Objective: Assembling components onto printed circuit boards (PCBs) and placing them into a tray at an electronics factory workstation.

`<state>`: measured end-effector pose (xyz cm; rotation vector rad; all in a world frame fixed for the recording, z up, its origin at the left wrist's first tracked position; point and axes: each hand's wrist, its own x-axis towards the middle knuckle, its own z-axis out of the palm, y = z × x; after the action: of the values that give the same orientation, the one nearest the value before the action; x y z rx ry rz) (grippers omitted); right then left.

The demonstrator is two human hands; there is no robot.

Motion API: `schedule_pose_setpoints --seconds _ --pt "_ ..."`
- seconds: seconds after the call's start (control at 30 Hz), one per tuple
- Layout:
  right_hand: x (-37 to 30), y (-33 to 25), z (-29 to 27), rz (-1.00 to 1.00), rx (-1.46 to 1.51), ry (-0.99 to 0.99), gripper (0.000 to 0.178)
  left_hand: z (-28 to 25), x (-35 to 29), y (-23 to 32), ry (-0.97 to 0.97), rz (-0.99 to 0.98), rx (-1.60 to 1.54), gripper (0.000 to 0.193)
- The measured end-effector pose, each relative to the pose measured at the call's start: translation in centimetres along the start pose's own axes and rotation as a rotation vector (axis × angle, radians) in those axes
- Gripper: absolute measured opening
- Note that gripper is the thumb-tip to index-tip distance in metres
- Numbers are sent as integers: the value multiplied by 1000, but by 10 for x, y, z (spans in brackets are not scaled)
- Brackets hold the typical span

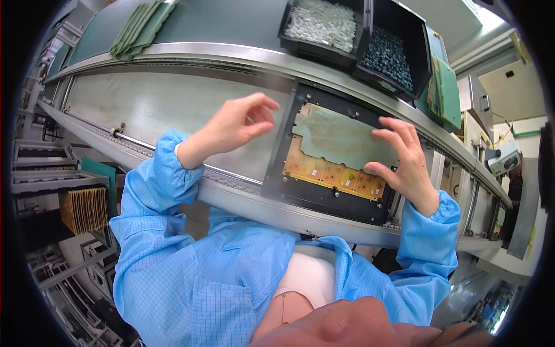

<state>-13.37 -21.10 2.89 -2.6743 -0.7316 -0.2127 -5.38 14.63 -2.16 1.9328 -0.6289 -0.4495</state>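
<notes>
My left hand (pixel 240 122) is raised to the left of a black fixture plate (pixel 278 188), fingers loosely bent and apart, with nothing in it. My right hand (pixel 406 159) is over the right end of a thin grey-green plate (pixel 341 136), thumb and fingers spread. Whether its fingertips touch the plate I cannot tell. The notched grey-green plate covers the far part of a yellow-orange circuit board panel (pixel 315 168), whose near strip shows. Both lie in the black fixture, which has several small metal posts.
The fixture sits on a conveyor with metal rails (pixel 219 52). Beyond the far rail stand a black bin of clear small parts (pixel 321 23) and one of dark blue parts (pixel 388 61). Green boards (pixel 139 29) lean at far left, others (pixel 445 92) at right. A board rack (pixel 87 209) stands at left.
</notes>
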Motion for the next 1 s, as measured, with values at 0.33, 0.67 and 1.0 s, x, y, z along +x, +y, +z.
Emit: schedule_pose_setpoints --seconds 0.33,0.67,1.0 --pt "29 -85 58 -539 252 -313 41 53 15 -12 -210 -117 -617 43" --pt "-16 -34 44 -154 -7 -435 27 136 82 3 -428 101 -487 62" --pt "-35 83 -17 -24 -248 -960 48 61 -81 23 808 407 285 20"
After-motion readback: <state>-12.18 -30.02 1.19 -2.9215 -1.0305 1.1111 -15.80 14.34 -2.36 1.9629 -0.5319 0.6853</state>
